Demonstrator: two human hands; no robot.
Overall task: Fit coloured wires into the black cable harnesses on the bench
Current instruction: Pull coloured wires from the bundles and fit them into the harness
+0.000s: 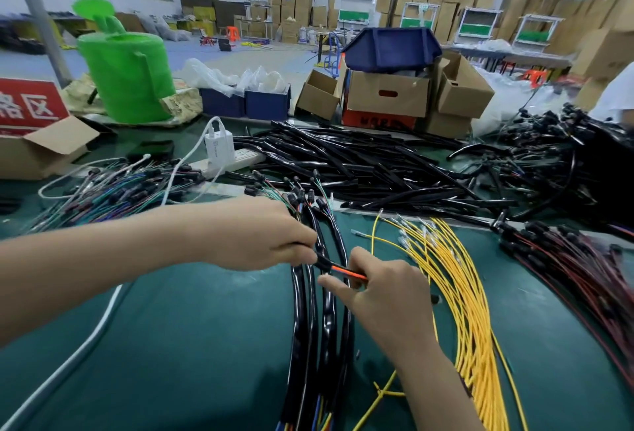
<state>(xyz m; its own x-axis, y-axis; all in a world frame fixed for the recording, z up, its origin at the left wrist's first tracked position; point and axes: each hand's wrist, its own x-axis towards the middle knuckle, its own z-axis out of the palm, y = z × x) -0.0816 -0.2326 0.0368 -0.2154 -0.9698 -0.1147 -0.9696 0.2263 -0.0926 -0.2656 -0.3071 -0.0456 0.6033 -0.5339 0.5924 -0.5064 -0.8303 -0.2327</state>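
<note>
Several black cable harnesses [310, 320] lie lengthwise on the green bench [192, 338] in front of me, with coloured wires fanning out of their far ends. My left hand [271, 235] pinches the black end of one harness above them. My right hand [384, 290] pinches an orange wire [346, 271] that runs from my left hand's fingertips to my right thumb. A bundle of yellow wires [459, 279] with metal terminals lies just right of my right hand.
A big pile of black sleeves [363, 163] covers the far bench. Finished coloured harnesses [113, 187] lie at left, red-and-black ones [576, 259] at right. A white power strip with charger [223, 152], cardboard boxes [387, 94] and a green watering can [127, 70] stand behind.
</note>
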